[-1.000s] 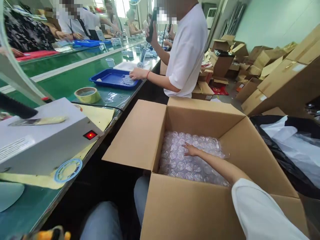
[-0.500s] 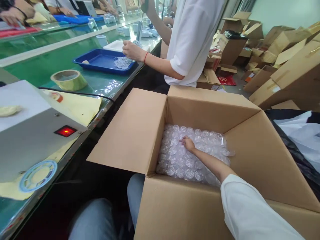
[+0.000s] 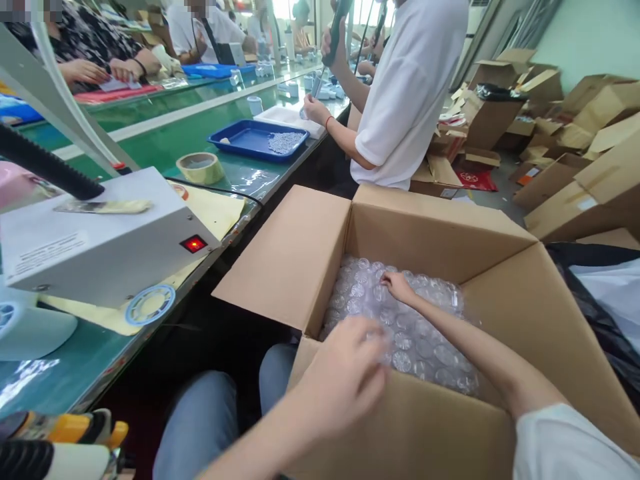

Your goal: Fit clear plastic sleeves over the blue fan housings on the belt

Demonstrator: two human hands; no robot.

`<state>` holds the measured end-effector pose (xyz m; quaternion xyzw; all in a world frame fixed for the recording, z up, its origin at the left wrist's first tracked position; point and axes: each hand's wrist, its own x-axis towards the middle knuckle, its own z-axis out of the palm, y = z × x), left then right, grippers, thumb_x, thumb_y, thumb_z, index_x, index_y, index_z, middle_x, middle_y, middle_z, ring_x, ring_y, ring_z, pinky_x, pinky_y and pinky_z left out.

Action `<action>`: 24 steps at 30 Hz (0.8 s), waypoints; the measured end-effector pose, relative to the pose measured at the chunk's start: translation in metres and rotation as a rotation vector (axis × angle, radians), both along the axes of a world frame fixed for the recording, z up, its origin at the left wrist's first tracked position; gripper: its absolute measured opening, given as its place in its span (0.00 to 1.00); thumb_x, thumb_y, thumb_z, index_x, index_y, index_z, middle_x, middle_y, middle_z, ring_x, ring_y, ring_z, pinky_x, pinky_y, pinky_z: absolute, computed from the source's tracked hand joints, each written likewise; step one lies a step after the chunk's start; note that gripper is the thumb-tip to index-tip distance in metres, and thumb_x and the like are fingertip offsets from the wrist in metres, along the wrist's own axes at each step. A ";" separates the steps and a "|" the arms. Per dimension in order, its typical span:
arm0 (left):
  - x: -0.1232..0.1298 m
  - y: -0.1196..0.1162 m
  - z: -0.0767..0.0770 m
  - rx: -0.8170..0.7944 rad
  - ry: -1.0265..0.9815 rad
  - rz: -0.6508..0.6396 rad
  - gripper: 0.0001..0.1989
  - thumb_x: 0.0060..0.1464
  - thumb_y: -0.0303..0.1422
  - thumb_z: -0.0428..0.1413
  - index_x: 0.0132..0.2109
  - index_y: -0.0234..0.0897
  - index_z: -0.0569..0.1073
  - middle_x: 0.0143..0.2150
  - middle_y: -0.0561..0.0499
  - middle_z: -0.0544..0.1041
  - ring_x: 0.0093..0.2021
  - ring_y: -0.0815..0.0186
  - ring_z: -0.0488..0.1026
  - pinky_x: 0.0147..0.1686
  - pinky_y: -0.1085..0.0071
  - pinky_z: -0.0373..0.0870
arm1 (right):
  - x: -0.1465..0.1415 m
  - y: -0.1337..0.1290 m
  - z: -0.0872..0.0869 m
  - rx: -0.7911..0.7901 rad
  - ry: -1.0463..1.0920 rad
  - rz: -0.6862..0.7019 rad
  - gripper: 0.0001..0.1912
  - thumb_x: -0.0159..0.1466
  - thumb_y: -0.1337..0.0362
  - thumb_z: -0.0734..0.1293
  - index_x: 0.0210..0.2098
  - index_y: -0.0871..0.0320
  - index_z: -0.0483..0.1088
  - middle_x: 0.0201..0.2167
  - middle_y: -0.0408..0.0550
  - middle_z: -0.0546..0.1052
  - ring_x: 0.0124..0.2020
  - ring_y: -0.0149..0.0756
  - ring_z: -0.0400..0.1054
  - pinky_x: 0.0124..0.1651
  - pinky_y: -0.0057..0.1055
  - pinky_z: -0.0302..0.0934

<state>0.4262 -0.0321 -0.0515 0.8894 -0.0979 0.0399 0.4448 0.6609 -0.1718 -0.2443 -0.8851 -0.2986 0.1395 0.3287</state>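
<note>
Inside a large open cardboard box [image 3: 430, 237] lies clear plastic wrap [image 3: 400, 360] over rows of round, ridged, see-through shapes; their kind is hard to make out. My right hand [image 3: 399, 287] reaches into the box, its fingers pinched together on the plastic near the middle of the layer. Over the box's near left edge is my left hand [image 3: 345, 367], smeared by motion. Its fingers look bent, but whether they hold anything does not show.
A grey machine [image 3: 115, 247] with a lit red switch stands on the green bench at left, beside tape rolls [image 3: 200, 168]. A blue tray [image 3: 240, 137] holds small pale pieces. A co-worker [image 3: 410, 100] in white is beyond the box. Cardboard boxes [image 3: 565, 147] pile at back right.
My left hand has come into view over the box's near edge. The fingers of my right hand, stretched out before, are now drawn together. The view has swung left.
</note>
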 end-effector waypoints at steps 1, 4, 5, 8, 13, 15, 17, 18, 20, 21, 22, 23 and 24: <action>0.020 -0.005 -0.003 0.073 0.029 0.003 0.15 0.61 0.34 0.54 0.54 0.36 0.70 0.57 0.43 0.69 0.55 0.58 0.68 0.54 0.54 0.68 | 0.000 -0.007 0.013 0.023 -0.014 0.002 0.11 0.68 0.60 0.65 0.44 0.62 0.71 0.42 0.48 0.75 0.40 0.37 0.72 0.44 0.39 0.69; 0.097 -0.015 -0.024 0.268 0.145 0.045 0.24 0.52 0.29 0.61 0.56 0.30 0.69 0.60 0.37 0.66 0.61 0.50 0.63 0.59 0.51 0.62 | -0.007 -0.027 0.048 0.095 -0.039 0.024 0.10 0.67 0.60 0.66 0.39 0.62 0.72 0.38 0.46 0.76 0.38 0.35 0.72 0.43 0.38 0.68; 0.120 -0.017 -0.033 0.278 0.172 0.054 0.24 0.52 0.30 0.62 0.56 0.30 0.68 0.61 0.37 0.65 0.60 0.50 0.64 0.59 0.50 0.62 | -0.009 -0.032 0.058 0.121 -0.040 0.034 0.10 0.67 0.60 0.66 0.37 0.62 0.72 0.36 0.46 0.76 0.37 0.35 0.72 0.43 0.38 0.68; 0.164 -0.021 -0.060 0.263 0.244 0.016 0.15 0.59 0.35 0.56 0.50 0.32 0.72 0.53 0.44 0.73 0.51 0.57 0.72 0.50 0.55 0.71 | -0.013 -0.041 0.074 0.202 -0.016 0.027 0.10 0.67 0.60 0.66 0.36 0.62 0.72 0.33 0.44 0.75 0.34 0.33 0.71 0.40 0.35 0.69; 0.171 -0.015 -0.087 0.219 0.284 0.048 0.13 0.61 0.36 0.54 0.48 0.32 0.72 0.48 0.46 0.75 0.47 0.61 0.74 0.47 0.58 0.73 | -0.004 -0.036 0.056 0.312 0.089 -0.097 0.11 0.68 0.60 0.65 0.42 0.63 0.70 0.36 0.45 0.75 0.32 0.32 0.71 0.36 0.33 0.69; 0.172 -0.009 -0.089 0.208 0.297 0.143 0.13 0.61 0.36 0.54 0.49 0.33 0.72 0.49 0.45 0.74 0.47 0.62 0.74 0.47 0.58 0.73 | -0.009 -0.028 0.039 0.300 0.117 -0.149 0.13 0.69 0.59 0.64 0.47 0.62 0.69 0.41 0.48 0.74 0.36 0.34 0.72 0.38 0.35 0.70; 0.175 -0.003 -0.087 0.195 0.303 0.258 0.14 0.62 0.37 0.53 0.50 0.32 0.71 0.48 0.45 0.74 0.46 0.61 0.74 0.46 0.58 0.73 | -0.024 -0.020 0.022 0.243 0.147 -0.152 0.14 0.69 0.58 0.64 0.48 0.61 0.69 0.43 0.49 0.74 0.38 0.36 0.72 0.39 0.36 0.70; 0.176 -0.001 -0.086 0.188 0.298 0.305 0.15 0.62 0.37 0.53 0.51 0.32 0.71 0.48 0.45 0.74 0.46 0.61 0.74 0.46 0.58 0.73 | -0.034 -0.016 0.013 0.207 0.164 -0.131 0.14 0.68 0.58 0.64 0.49 0.61 0.69 0.44 0.50 0.74 0.39 0.36 0.72 0.40 0.37 0.70; 0.178 0.001 -0.083 0.170 0.272 0.357 0.15 0.62 0.37 0.52 0.51 0.32 0.70 0.48 0.45 0.74 0.46 0.61 0.74 0.46 0.58 0.73 | -0.057 -0.008 -0.003 0.138 0.197 -0.062 0.15 0.68 0.58 0.64 0.50 0.60 0.69 0.47 0.51 0.74 0.42 0.38 0.72 0.43 0.39 0.70; 0.179 0.002 -0.081 0.159 0.258 0.366 0.15 0.62 0.37 0.52 0.51 0.32 0.70 0.48 0.45 0.74 0.46 0.61 0.74 0.46 0.58 0.73 | -0.067 -0.005 -0.010 0.106 0.211 -0.024 0.15 0.68 0.58 0.65 0.51 0.60 0.69 0.49 0.51 0.73 0.44 0.39 0.71 0.45 0.41 0.69; 0.179 0.002 -0.080 0.148 0.250 0.370 0.14 0.63 0.37 0.52 0.50 0.32 0.71 0.47 0.45 0.75 0.45 0.62 0.74 0.46 0.58 0.73 | -0.076 -0.003 -0.016 0.073 0.221 0.011 0.15 0.68 0.58 0.65 0.51 0.59 0.68 0.50 0.52 0.72 0.46 0.40 0.71 0.47 0.42 0.69; 0.180 0.002 -0.079 0.139 0.246 0.373 0.14 0.63 0.37 0.52 0.50 0.32 0.71 0.47 0.46 0.75 0.45 0.62 0.74 0.46 0.59 0.73 | -0.082 -0.001 -0.022 0.042 0.230 0.041 0.16 0.68 0.59 0.65 0.52 0.59 0.68 0.51 0.52 0.72 0.47 0.41 0.70 0.48 0.43 0.68; 0.181 0.003 -0.079 0.132 0.249 0.381 0.14 0.63 0.37 0.51 0.50 0.32 0.71 0.46 0.46 0.75 0.45 0.62 0.74 0.46 0.59 0.73 | -0.087 0.000 -0.028 0.011 0.236 0.066 0.16 0.68 0.59 0.65 0.53 0.59 0.68 0.52 0.52 0.71 0.48 0.42 0.70 0.49 0.44 0.68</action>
